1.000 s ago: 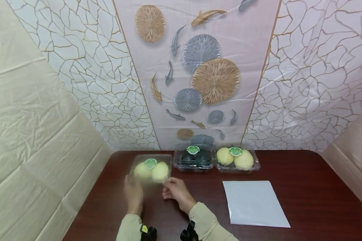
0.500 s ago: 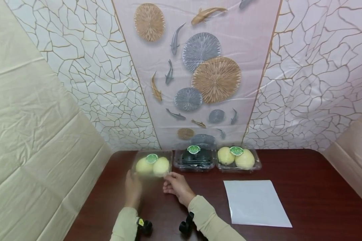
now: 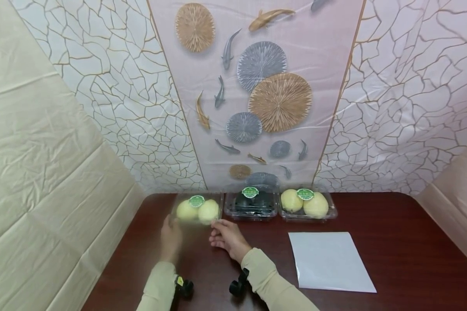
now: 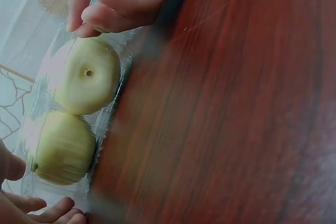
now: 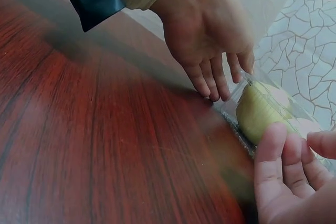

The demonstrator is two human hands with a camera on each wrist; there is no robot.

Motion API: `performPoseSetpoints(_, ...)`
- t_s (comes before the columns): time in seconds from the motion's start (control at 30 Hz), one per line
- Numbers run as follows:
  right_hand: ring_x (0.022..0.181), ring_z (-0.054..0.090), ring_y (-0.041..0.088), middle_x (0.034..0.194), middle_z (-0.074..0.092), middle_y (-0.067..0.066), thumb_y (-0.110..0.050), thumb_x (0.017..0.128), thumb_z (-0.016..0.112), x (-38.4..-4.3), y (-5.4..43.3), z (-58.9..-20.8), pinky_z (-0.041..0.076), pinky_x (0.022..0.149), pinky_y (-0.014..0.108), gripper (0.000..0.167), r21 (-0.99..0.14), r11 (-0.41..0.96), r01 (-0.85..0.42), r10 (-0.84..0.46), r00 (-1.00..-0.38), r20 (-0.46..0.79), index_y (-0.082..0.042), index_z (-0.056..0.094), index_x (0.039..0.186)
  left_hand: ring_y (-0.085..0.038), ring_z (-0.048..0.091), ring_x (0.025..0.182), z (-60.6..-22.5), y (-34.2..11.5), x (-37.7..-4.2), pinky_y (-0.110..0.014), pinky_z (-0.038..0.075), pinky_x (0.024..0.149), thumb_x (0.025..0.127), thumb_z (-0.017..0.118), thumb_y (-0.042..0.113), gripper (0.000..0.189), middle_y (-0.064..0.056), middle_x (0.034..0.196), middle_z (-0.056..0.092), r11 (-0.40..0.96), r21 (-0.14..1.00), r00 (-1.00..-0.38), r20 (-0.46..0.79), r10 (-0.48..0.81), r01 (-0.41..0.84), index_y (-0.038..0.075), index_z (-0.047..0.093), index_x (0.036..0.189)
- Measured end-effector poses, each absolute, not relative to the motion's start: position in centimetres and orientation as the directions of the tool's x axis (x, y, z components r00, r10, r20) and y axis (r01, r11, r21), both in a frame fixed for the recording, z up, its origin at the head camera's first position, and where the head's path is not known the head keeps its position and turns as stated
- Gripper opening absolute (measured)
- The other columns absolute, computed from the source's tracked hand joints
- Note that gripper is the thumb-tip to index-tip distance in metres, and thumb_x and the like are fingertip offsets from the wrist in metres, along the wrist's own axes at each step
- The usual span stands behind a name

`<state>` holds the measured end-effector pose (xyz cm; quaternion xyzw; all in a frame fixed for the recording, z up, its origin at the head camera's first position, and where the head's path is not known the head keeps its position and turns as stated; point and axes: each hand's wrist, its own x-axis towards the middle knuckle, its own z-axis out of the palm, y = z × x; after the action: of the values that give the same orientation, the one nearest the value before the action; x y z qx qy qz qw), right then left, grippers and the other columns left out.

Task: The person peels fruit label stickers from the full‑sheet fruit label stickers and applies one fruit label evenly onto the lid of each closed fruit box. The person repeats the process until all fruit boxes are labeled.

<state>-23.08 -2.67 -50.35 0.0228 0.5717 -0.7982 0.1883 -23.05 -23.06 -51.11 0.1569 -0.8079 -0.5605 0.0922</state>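
A clear plastic fruit box (image 3: pixel 197 210) with two pale yellow-green pears (image 4: pixel 88 74) and a round green label on its lid is at the back left of the table. My left hand (image 3: pixel 171 239) holds its left end, thumb above and the other fingers rather straight along the side. At the near right corner, my right hand (image 3: pixel 229 239) pinches the rim between thumb and forefinger, its other fingers curled below. In the right wrist view the left hand (image 5: pixel 212 45) reaches the box's far end. Whether the box's underside fully touches the table cannot be told.
Directly right of the held box stands a clear box (image 3: pixel 253 205) with dark contents. Beyond it is another box (image 3: pixel 308 207) holding two pears. A white sheet (image 3: pixel 332 261) lies at the right on the dark red wooden table (image 3: pixel 404 259). Patterned cloth (image 3: pixel 257 129) hangs behind.
Both hands have moved the box away from me, toward the back edge and into line with the other two boxes. Over the last half second it has shifted only slightly.
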Motion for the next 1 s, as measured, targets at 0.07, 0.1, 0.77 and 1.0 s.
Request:
performPoseSetpoints(0.07, 0.068, 0.065, 0.013, 0.079, 0.060, 0.002, -0.023, 0.107, 0.062, -23.2, -2.7, -50.4, 0.059, 0.065, 0.027, 0.029, -0.897, -0.289, 0.335, -0.268, -0.928, -0.260, 0.003, 0.065, 0.118, -0.052, 0.024, 0.154, -51.5, -23.2, -23.4, -0.065, 0.022, 0.124, 0.115, 0.034, 0.034, 0.064, -0.032, 0.168, 0.024, 0.328, 0.933, -0.936, -0.025, -0.352, -0.149, -0.003, 0.019, 0.165)
performPoseSetpoints(0.1, 0.068, 0.065, 0.014, 0.079, 0.060, 0.002, -0.023, 0.107, 0.062, -23.2, -2.7, -50.5, 0.059, 0.065, 0.027, 0.028, -0.893, -0.296, 0.340, -0.266, -0.927, -0.265, 0.003, 0.065, 0.118, -0.053, 0.024, 0.153, -51.6, -23.3, -23.5, -0.066, 0.023, 0.124, 0.115, 0.035, 0.034, 0.064, -0.032, 0.168, 0.024, 0.329, 0.933, -0.936, -0.026, -0.350, -0.149, -0.003, 0.020, 0.165)
performPoseSetpoints(0.77, 0.073, 0.066, 0.013, 0.080, 0.063, -0.001, -0.019, 0.107, 0.061, -23.5, -3.9, -50.2, 0.057, 0.069, 0.026, 0.019, -0.828, -0.429, 0.360, -0.210, -0.932, -0.297, -0.002, 0.069, 0.110, -0.049, 0.039, 0.146, -51.8, -24.0, -25.3, -0.064, 0.036, 0.119, 0.113, 0.043, 0.039, 0.064, -0.031, 0.159, 0.039, 0.270, 0.945, -0.927, -0.079, -0.367, -0.187, 0.001, 0.030, 0.163)
performPoseSetpoints(1.0, 0.079, 0.067, 0.012, 0.088, 0.066, -0.003, -0.022, 0.108, 0.062, -23.7, -3.9, -50.4, 0.057, 0.072, 0.025, 0.027, -0.817, -0.449, 0.363, -0.212, -0.931, -0.297, 0.001, 0.067, 0.121, -0.049, 0.048, 0.138, -51.0, -23.6, -25.0, -0.062, 0.042, 0.114, 0.112, 0.046, 0.041, 0.064, -0.032, 0.153, 0.046, 0.224, 0.955, -0.916, -0.094, -0.390, -0.194, 0.001, 0.033, 0.160)
